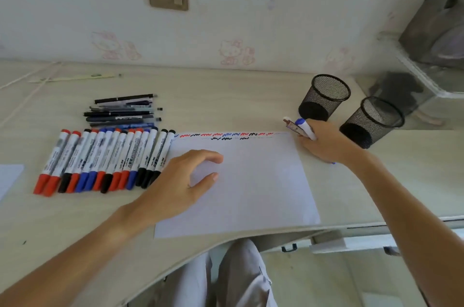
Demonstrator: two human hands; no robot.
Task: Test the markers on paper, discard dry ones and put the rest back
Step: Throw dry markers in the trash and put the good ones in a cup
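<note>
A white sheet of paper [251,188] lies on the desk, with red, black and blue scribbles [226,135] along its far edge. To its left lies a row of several capped markers [105,158] in red, blue and black. My right hand [326,140] grips a blue-ended marker [305,128] and a second thin pen [291,125], just past the paper's far right corner. My left hand [185,178] hovers over the paper's left part, fingers loosely curled, holding nothing.
Two black mesh pen cups [324,96] [371,120] stand right beside my right hand. A pile of dark pens [123,112] lies behind the marker row. Another sheet [8,178] lies at the left edge. A clear box [421,85] sits at far right.
</note>
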